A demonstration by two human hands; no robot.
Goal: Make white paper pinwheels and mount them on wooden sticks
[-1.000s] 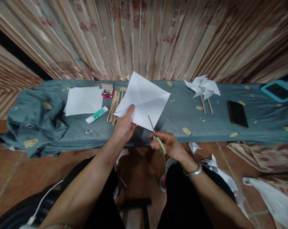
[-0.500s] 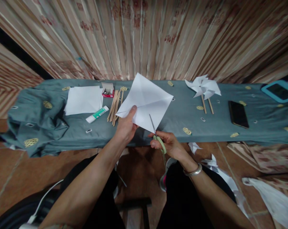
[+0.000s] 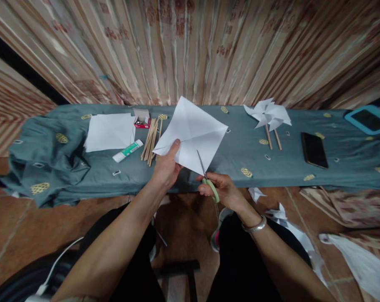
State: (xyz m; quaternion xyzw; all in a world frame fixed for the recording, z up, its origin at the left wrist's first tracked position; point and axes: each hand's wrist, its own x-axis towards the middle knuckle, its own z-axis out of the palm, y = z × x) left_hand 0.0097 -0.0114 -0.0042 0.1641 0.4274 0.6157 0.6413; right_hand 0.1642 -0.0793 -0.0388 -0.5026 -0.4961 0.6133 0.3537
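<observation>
Barely anything has shifted since half a sec ago: our paper square (image 3: 191, 132) has dipped a touch, and the scissors (image 3: 207, 176) sit at the same lower corner. Our left hand (image 3: 166, 165) pinches the sheet's near-left edge, thumb on top, holding it up off the cloth so both blades can straddle it. Our right hand (image 3: 223, 191) is wrapped round the green scissor handles, blades nearly closed w/ the tip on a crease running toward the sheet's centre; prob. why the paper is tilted corner-down toward us.

Taking the paper square as landmark: left of it lie the wooden sticks (image 3: 150, 140), a glue stick (image 3: 127, 151), a small red box (image 3: 142, 119) and a white paper stack (image 3: 109, 132). Right of it, well apart, two finished pinwheels (image 3: 267, 114), then a black phone (image 3: 314, 150) and a blue-cased tablet (image 3: 367, 119) at the far end. All rest on the blue-grey cloth (image 3: 240, 147).

Below the sheet, btw our knees, is open air, so there's room to swing the blades. White paper scraps (image 3: 280, 214) lie on the floor, lower right.
</observation>
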